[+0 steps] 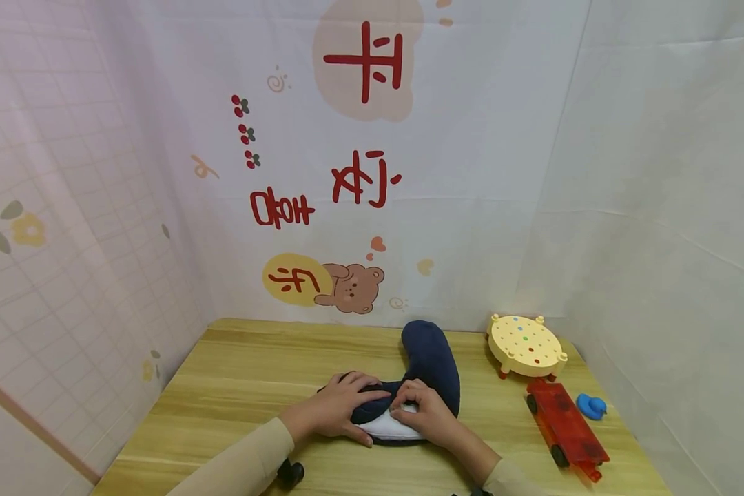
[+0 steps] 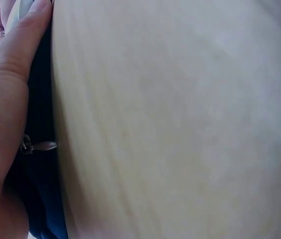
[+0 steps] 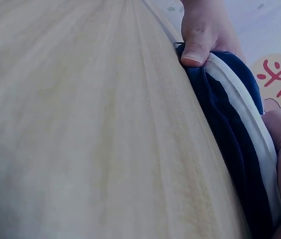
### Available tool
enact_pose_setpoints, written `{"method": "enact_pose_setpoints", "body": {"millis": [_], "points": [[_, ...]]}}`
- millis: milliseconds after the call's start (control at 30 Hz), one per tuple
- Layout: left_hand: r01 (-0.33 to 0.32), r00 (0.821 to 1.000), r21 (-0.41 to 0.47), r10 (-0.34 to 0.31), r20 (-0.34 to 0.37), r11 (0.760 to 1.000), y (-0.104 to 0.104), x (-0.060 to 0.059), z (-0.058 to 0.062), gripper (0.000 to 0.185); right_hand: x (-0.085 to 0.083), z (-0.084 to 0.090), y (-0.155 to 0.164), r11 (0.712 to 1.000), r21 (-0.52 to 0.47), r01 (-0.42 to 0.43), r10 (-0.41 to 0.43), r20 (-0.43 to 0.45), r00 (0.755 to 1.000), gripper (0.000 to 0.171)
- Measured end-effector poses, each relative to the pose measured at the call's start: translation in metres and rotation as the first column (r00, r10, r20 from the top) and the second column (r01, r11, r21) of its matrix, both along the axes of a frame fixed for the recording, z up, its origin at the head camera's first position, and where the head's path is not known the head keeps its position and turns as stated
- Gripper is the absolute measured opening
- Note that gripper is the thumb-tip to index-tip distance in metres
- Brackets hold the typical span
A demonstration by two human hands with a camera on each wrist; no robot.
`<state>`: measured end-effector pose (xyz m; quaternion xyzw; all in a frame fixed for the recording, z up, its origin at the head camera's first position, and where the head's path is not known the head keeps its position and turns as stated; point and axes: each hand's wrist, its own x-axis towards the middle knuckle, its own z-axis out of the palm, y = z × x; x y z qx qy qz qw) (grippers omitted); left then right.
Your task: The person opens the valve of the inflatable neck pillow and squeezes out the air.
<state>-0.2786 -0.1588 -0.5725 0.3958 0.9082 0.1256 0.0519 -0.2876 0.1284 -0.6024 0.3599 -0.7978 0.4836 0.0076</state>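
A navy U-shaped neck pillow (image 1: 434,362) lies on the wooden table, one arm of it reaching toward the back wall. White inner lining (image 1: 384,428) shows along its front, beside a zipper (image 3: 237,152) in the right wrist view. My left hand (image 1: 337,408) grips the pillow's left part, fingers over the top and thumb low at the front. A metal zipper pull (image 2: 42,146) hangs near that hand in the left wrist view. With curled fingers, my right hand (image 1: 428,418) pinches the cover beside the white part; its fingertips are partly hidden.
At the back right stands a round yellow pegged toy (image 1: 525,346) on short legs. A red translucent toy cart (image 1: 564,424) with black wheels sits in front of it, and a blue toy duck (image 1: 591,406) lies to its right. White printed cloth (image 1: 471,172) walls the table.
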Motion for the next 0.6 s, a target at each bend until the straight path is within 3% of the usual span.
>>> {"method": "enact_pose_setpoints", "body": {"millis": [600], "points": [[0.003, 1.000, -0.008, -0.003, 0.001, 1.000, -0.0004, 0.0000, -0.0014, 0.094, -0.0012, -0.0018, -0.0002, 1.000, 0.005, -0.006, 0.006, 0.014, 1.000, 0.004]]}}
